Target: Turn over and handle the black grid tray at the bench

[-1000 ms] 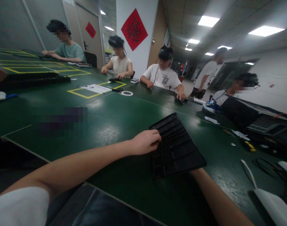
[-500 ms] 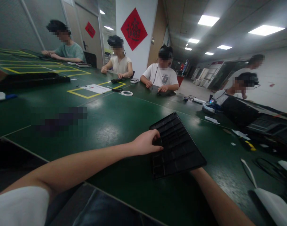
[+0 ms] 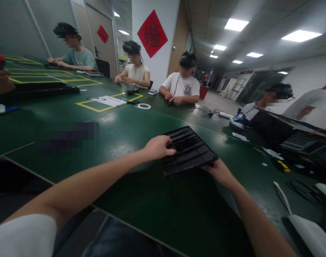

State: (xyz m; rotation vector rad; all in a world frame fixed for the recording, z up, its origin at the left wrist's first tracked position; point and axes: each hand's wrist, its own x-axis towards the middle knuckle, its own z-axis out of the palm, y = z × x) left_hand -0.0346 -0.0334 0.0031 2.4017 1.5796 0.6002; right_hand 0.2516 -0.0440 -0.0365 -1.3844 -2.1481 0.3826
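Note:
A black compartment tray (image 3: 191,150) with rows of shallow cells is held tilted above the green table (image 3: 141,210). At its left side is my left hand (image 3: 159,147), with the thumb and curled fingers closed at the edge and a small dark patch between them that I cannot make out. My right hand (image 3: 220,172) grips the near right corner from below, and most of its fingers are hidden under the tray.
White cable coil (image 3: 144,106) and a paper sheet (image 3: 109,101) lie farther back. On the right are a yellow-black tool (image 3: 283,165), cables and a white device (image 3: 310,230). A long black object (image 3: 40,91) is at far left. Several people sit around the table.
Both hands have moved the tray away from me and slightly left, and it lies flatter. My right hand now shows at its corner. A person at right has shifted further right.

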